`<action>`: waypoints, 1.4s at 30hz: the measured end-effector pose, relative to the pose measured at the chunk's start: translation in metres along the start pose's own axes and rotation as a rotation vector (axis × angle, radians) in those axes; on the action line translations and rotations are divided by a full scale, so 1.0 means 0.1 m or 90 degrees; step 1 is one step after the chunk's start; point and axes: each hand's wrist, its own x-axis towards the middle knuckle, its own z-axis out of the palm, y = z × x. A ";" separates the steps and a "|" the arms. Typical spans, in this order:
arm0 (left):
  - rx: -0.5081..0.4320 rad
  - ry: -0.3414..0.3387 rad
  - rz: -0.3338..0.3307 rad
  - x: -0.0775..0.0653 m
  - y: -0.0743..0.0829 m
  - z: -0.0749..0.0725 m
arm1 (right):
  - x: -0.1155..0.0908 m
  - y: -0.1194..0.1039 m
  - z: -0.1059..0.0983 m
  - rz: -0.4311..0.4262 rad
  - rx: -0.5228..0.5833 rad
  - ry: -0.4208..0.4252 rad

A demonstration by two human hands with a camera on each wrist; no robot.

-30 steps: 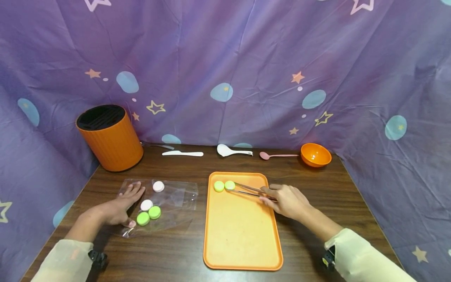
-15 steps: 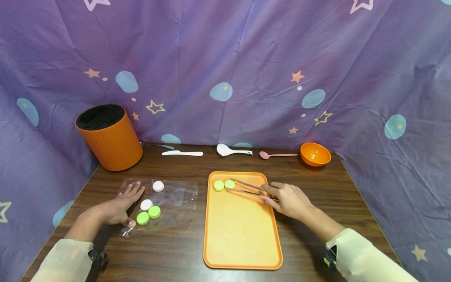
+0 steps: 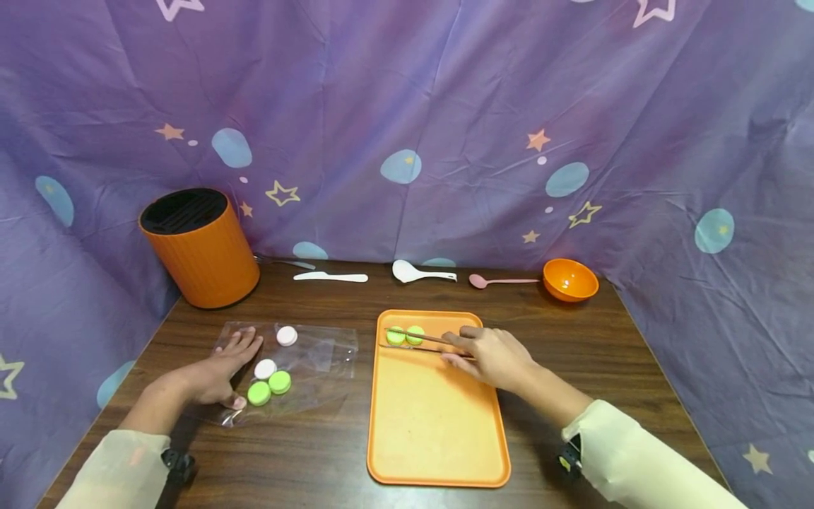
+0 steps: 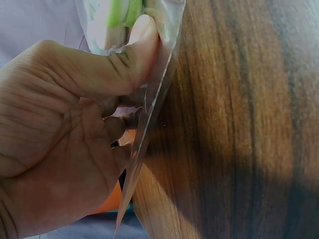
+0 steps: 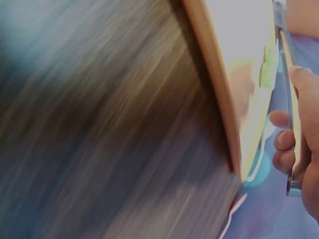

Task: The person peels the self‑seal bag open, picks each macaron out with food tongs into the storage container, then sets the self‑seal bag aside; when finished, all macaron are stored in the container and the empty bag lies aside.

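My right hand (image 3: 499, 357) holds metal tongs (image 3: 427, 337) over the orange tray (image 3: 439, 424). Beneath the tongs, near the tray's far left corner, two green macarons (image 3: 415, 334) lie side by side; the tong arms reach past them, apart from each other. In the right wrist view, the thumb and fingers wrap round the tongs (image 5: 294, 114). On the left, my left hand (image 3: 213, 375) rests with spread fingers on a clear plastic bag (image 3: 318, 396). Its thumb presses the bag's near edge. Two green macarons (image 3: 280, 382) and two whitish ones (image 3: 287, 336) are at the bag.
A large orange knife holder (image 3: 206, 254) stands at the back left. Along the back lie a white knife (image 3: 331, 277), a white ladle (image 3: 420, 272) and a pink spoon (image 3: 502, 281). An orange bowl (image 3: 569, 280) sits at the back right, before a purple cloth.
My right hand has moved left with the tongs, whose tips now extend over both green macarons to the tray's left rim. The left hand has stayed still on the bag.
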 end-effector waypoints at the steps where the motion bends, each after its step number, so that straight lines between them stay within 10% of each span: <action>1: 0.000 0.000 -0.001 0.00 0.00 0.00 | 0.04 -0.03 0.02 -0.010 0.001 0.003; 14: -0.005 0.005 0.009 0.00 -0.02 0.00 | 0.45 -0.37 0.26 -0.077 0.011 -0.025; 42: -0.006 -0.008 -0.006 0.01 -0.04 -0.01 | 1.17 -0.98 0.57 -0.020 0.016 -0.125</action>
